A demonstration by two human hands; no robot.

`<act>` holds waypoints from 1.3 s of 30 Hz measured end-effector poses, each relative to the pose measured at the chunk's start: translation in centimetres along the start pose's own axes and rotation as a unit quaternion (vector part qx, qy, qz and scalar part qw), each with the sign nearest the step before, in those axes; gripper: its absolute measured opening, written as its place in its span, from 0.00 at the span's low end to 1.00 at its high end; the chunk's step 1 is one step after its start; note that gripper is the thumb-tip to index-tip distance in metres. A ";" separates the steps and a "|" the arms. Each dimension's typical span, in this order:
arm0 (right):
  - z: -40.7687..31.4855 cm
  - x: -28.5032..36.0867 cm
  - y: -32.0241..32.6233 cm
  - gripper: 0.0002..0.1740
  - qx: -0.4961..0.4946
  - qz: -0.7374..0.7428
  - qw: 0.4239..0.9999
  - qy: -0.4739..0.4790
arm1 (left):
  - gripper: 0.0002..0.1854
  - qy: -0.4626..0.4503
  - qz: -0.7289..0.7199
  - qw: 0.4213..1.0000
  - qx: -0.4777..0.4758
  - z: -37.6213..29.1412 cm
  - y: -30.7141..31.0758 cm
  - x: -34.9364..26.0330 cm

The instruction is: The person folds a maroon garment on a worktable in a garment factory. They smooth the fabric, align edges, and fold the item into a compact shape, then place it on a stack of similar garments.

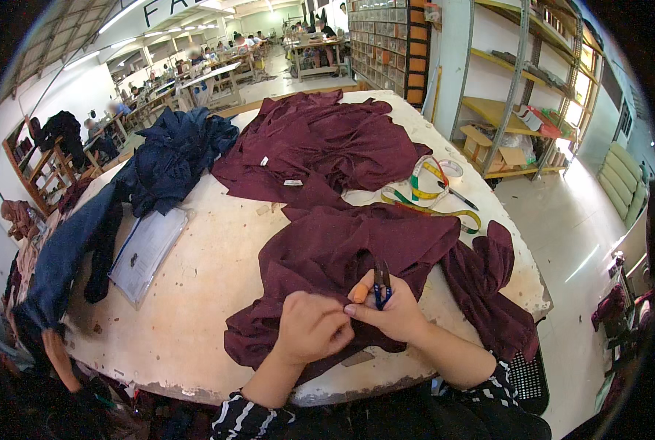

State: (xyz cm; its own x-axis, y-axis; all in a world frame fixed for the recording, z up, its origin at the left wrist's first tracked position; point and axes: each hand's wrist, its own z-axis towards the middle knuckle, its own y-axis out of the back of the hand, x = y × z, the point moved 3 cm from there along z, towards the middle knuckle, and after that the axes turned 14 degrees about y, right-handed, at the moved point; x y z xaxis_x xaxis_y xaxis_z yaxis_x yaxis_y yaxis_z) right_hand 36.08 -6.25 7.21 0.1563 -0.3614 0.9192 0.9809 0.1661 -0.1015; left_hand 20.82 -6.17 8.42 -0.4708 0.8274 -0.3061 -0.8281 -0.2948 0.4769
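Observation:
A maroon cloth garment [327, 247] lies crumpled on the worn table [206, 275] before me. Over it, my right hand [396, 311] holds a small thread snipper [382, 289] with blue handles, its blades pointing away from me; an orange cover wraps one finger. My left hand [315, 324], slightly blurred, meets the right thumb and fingertips, with the fingers curled. Whether a bit of cloth or thread is pinched between the two hands is too small to tell. Behind is a larger heap of maroon garments [327, 143] with small white labels.
A tape measure [432, 209], a pen [459, 196] and a tape roll [451, 168] lie at the right. Dark blue garments [167, 159] and papers in a plastic sleeve [148, 253] are at the left, where another person's arm [60, 357] touches the blue cloth.

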 end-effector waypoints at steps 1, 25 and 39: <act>0.1 0.1 0.0 0.13 0.012 -0.022 1.000 0.014 | 0.16 0.089 -0.097 0.991 0.004 0.6 0.2 -0.4; 0.8 2.7 0.8 0.18 0.155 -0.351 0.917 0.103 | 0.03 0.388 -0.238 0.888 0.066 -0.6 0.3 2.3; 3.4 2.4 10.6 0.19 -0.161 -0.353 0.918 0.080 | 0.13 0.430 -0.268 0.854 -0.122 -1.9 4.3 7.6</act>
State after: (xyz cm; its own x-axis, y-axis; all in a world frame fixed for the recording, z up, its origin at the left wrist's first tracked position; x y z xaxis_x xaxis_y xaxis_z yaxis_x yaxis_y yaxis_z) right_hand 46.42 -2.24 9.62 -0.5423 -0.4093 0.7338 0.8235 -0.4323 0.3674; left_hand 13.10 -2.11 6.59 0.0324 0.2486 -0.9681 -0.9840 -0.1621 -0.0745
